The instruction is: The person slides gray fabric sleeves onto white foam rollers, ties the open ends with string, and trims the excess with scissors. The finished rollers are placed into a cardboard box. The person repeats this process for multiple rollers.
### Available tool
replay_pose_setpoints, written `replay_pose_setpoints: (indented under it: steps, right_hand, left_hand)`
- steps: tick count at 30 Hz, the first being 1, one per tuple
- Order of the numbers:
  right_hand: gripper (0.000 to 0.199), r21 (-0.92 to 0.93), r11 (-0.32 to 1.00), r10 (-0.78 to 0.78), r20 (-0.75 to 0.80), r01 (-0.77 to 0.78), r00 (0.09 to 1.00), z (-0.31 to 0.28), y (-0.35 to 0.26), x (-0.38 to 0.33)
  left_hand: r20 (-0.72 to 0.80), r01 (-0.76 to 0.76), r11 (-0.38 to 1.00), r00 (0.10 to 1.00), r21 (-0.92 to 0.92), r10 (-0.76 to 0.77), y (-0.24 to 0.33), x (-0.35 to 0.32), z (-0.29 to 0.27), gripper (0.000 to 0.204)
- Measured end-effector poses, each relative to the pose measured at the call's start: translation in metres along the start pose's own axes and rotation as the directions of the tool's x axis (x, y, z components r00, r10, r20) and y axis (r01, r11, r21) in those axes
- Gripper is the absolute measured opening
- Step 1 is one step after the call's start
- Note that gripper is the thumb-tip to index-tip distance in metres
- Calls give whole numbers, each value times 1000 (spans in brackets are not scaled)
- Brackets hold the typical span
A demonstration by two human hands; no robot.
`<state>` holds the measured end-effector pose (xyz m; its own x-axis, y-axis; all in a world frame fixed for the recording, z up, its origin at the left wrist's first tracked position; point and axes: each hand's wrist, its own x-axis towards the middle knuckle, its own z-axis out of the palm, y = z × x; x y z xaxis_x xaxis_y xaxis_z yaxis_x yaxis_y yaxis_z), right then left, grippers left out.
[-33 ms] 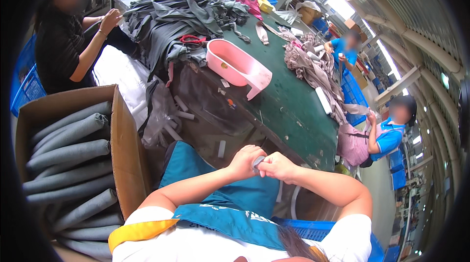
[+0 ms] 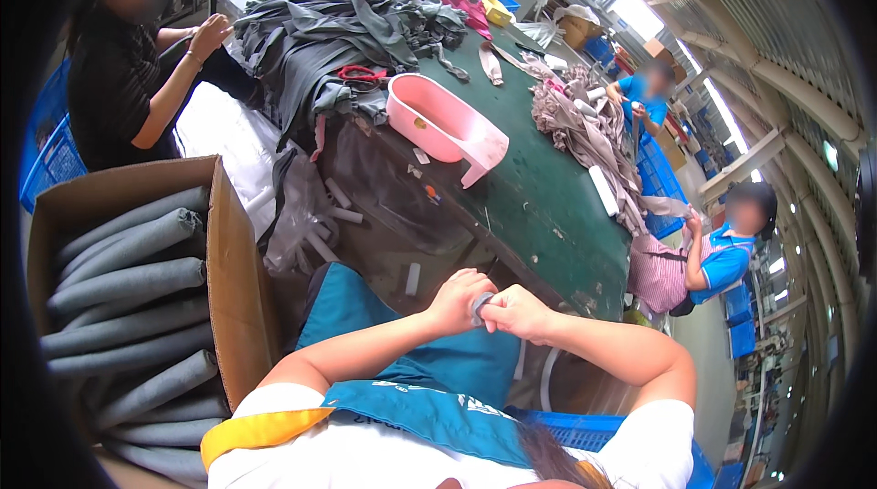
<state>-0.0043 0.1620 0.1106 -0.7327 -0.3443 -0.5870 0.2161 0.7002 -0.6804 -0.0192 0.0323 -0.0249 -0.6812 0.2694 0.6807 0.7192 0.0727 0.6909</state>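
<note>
Both my hands meet in front of my lap, close to the near edge of the green table (image 2: 557,247). My left hand (image 2: 459,300) is closed around a grey cloth roll (image 2: 480,308), of which only the small rounded end shows. Against that end press the bent fingers and thumb of my right hand (image 2: 519,313). The rest of the roll is hidden by my hands. At my left stands an open cardboard box (image 2: 242,288) with several similar grey cloth-covered rolls (image 2: 132,292) stacked inside.
On the table lie a heap of grey cloth strips (image 2: 320,32), red-handled scissors (image 2: 363,74), a pink plastic tub (image 2: 425,128) and a beige cloth heap (image 2: 575,119). A person in black (image 2: 123,87) sits at left; two people in blue work at right. White tubes (image 2: 413,279) lie below.
</note>
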Motion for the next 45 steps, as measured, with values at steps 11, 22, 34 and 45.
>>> replay_pose_setpoints:
  steps: [11,22,34,45]
  right_hand:
    - [27,-362,910,-253,-104,201,962,-31,-76,-37]
    - [32,-202,807,-581,-102,555,808,-44,-116,16]
    - [67,-649,749,-528,-463,134,712,-30,15,24]
    - [42,-940,316,-791,-336,-128,512,-45,59,-32]
  left_hand:
    - [-243,30,992,970,119,-1,-56,28,21,29]
    - [-233,115,915,948,-387,-218,26,93,-80,38]
    - [-40,153,295,828,-943,-559,21,104,-151,20]
    - [545,38,834,740,550,-393,27,68,-76,49]
